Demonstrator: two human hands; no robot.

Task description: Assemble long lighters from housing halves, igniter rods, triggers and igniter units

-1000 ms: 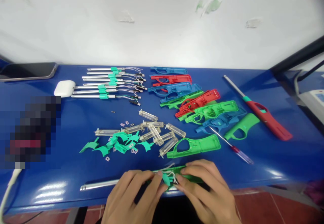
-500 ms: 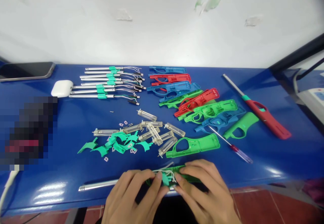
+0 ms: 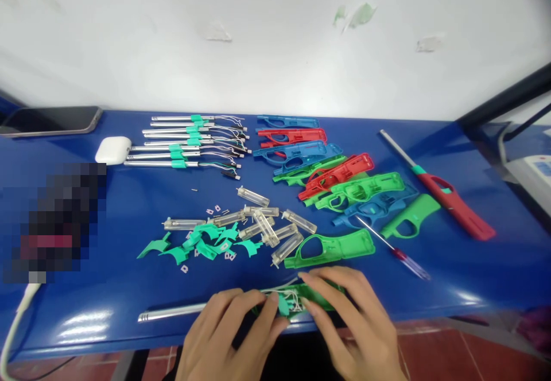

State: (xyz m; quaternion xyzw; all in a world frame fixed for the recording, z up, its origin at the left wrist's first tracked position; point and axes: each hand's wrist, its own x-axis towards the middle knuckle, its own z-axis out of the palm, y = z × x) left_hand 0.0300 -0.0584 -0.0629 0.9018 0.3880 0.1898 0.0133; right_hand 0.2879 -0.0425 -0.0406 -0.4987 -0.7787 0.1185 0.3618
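A green lighter shell half (image 3: 321,296) lies at the table's front edge, partly hidden by both hands. From it a silver metal tube (image 3: 172,312) sticks out to the left. My left hand (image 3: 235,329) is closed on the shell, its thumb and forefinger at a teal trigger piece (image 3: 283,304). White wires (image 3: 293,294) loop over the shell between the hands. My right hand (image 3: 350,321) curves around the shell's right part, with its forefinger near a loose wire end and its thumb close to the wires.
Behind the hands lie teal triggers (image 3: 206,249), clear fuel tanks (image 3: 267,229) and another green shell half (image 3: 340,248). Farther back are wired metal tubes (image 3: 172,150) and coloured shells (image 3: 297,150). A screwdriver (image 3: 408,261) and a red lighter (image 3: 456,209) lie right; a white case (image 3: 112,150) sits left.
My right forefinger and thumb have spread apart, away from the teal trigger, exposing more wires and shell. My left hand keeps its hold. The view has shifted slightly.
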